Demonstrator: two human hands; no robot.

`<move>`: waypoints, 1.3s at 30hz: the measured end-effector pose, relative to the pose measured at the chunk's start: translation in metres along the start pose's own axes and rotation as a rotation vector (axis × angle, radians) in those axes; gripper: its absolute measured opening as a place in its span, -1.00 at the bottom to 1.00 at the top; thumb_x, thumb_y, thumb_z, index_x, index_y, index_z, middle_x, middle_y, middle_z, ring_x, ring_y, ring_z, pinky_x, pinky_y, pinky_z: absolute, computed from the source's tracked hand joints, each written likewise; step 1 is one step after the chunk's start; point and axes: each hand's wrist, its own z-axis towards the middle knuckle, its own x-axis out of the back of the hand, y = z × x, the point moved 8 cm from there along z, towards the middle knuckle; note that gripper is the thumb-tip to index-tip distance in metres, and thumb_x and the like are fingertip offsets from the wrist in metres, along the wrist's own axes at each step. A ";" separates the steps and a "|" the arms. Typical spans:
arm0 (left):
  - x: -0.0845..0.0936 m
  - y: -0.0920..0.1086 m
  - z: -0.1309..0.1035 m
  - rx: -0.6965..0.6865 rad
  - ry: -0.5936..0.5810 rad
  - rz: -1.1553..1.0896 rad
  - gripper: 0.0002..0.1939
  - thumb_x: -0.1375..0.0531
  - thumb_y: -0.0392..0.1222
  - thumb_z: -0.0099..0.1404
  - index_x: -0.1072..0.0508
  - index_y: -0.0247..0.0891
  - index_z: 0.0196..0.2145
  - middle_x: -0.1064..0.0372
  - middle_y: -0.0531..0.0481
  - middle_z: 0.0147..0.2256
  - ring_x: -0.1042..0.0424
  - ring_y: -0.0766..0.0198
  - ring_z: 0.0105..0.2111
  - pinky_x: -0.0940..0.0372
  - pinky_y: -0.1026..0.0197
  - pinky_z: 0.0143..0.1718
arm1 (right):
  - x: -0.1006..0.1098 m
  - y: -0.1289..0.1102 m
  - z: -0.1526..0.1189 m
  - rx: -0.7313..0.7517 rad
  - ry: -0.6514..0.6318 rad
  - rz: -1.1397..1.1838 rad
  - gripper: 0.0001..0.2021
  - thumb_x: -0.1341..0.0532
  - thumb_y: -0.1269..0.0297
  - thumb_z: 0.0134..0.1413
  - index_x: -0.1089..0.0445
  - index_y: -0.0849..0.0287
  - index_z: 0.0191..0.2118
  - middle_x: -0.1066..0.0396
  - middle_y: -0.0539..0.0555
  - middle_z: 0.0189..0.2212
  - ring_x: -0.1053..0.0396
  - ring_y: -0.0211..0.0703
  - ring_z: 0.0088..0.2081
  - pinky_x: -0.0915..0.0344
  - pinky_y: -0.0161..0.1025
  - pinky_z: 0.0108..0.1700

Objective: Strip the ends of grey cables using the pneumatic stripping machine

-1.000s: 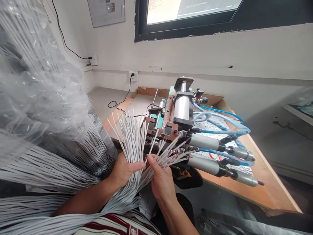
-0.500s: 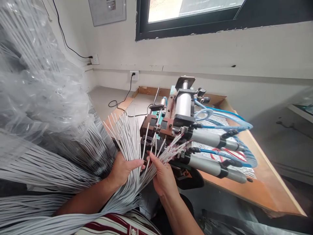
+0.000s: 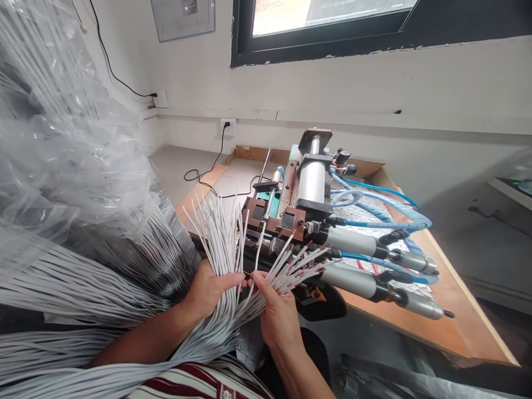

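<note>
Left hand [image 3: 211, 291] clasps a cable bundle [image 3: 219, 238]; right hand [image 3: 280, 318] pinches one cable [image 3: 259, 249], apparently singling it out; guiding it next needs steadiness.

Wooden bench [image 3: 457, 316] | cylinder machine [image 3: 312, 183] | black cable [image 3: 233, 196] | white layer [image 3: 353, 214], perhaps scraps

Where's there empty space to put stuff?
The grey tabletop between the plastic wrap and wall, and the wooden board nearest us, past the silver cylinders. It's crowded where the left hand and right hand hold wires.
</note>
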 end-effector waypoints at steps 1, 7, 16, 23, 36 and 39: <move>-0.001 0.001 0.000 0.000 0.004 -0.002 -0.89 -0.27 -0.31 -0.03 -0.48 -0.36 -0.45 -0.42 0.00 -0.53 -0.39 0.26 -0.50 -0.30 0.22 -0.41 | 0.000 0.000 0.001 -0.005 0.003 0.005 -0.75 -0.38 0.18 -0.36 -0.42 0.22 -0.51 -0.38 -0.01 -0.65 -0.30 -0.21 -0.55 -0.22 -0.20 -0.36; 0.003 0.001 -0.001 0.009 0.059 0.005 -0.86 -0.27 -0.33 -0.04 -0.45 -0.39 -0.44 -0.39 0.01 -0.56 -0.35 0.29 -0.56 -0.29 0.23 -0.45 | -0.001 -0.002 0.000 0.018 -0.002 -0.018 -0.75 -0.38 0.16 -0.35 -0.42 0.21 -0.51 -0.37 -0.03 -0.64 -0.28 -0.23 -0.54 -0.20 -0.23 -0.37; 0.005 0.005 0.000 0.015 0.093 -0.021 -0.84 -0.30 -0.31 -0.12 -0.41 -0.37 -0.52 -0.34 0.07 -0.61 -0.35 0.30 -0.60 -0.31 0.23 -0.49 | 0.008 -0.001 0.003 0.076 0.064 -0.028 -0.75 -0.37 0.16 -0.32 -0.42 0.22 -0.49 -0.35 -0.04 -0.62 -0.25 -0.26 -0.54 -0.19 -0.26 -0.38; 0.002 0.007 0.001 0.010 0.081 -0.001 -0.87 -0.29 -0.33 -0.12 -0.43 -0.36 -0.53 -0.36 0.07 -0.62 -0.35 0.33 -0.61 -0.28 0.27 -0.52 | 0.002 0.001 0.010 -0.046 0.077 0.079 -0.76 -0.41 0.24 -0.43 -0.41 0.22 -0.54 -0.35 -0.05 -0.64 -0.26 -0.26 -0.54 -0.21 -0.29 -0.40; 0.006 -0.003 0.000 0.066 0.081 0.004 -0.79 -0.32 -0.31 -0.13 -0.40 -0.33 -0.47 -0.36 0.09 -0.58 -0.35 0.30 -0.57 -0.26 0.25 -0.51 | -0.002 -0.005 -0.007 0.038 -0.014 -0.039 -0.78 -0.36 0.17 -0.27 -0.41 0.20 -0.51 -0.36 -0.05 -0.62 -0.28 -0.23 -0.52 -0.19 -0.26 -0.36; 0.009 -0.007 -0.001 0.117 0.130 -0.036 -0.73 -0.33 -0.29 -0.13 -0.38 -0.32 -0.42 -0.39 0.07 -0.56 -0.41 0.24 -0.52 -0.31 0.19 -0.47 | 0.005 -0.004 -0.009 0.057 0.021 -0.080 -0.78 -0.36 0.17 -0.28 -0.42 0.20 -0.52 -0.36 -0.05 -0.62 -0.29 -0.23 -0.51 -0.18 -0.26 -0.35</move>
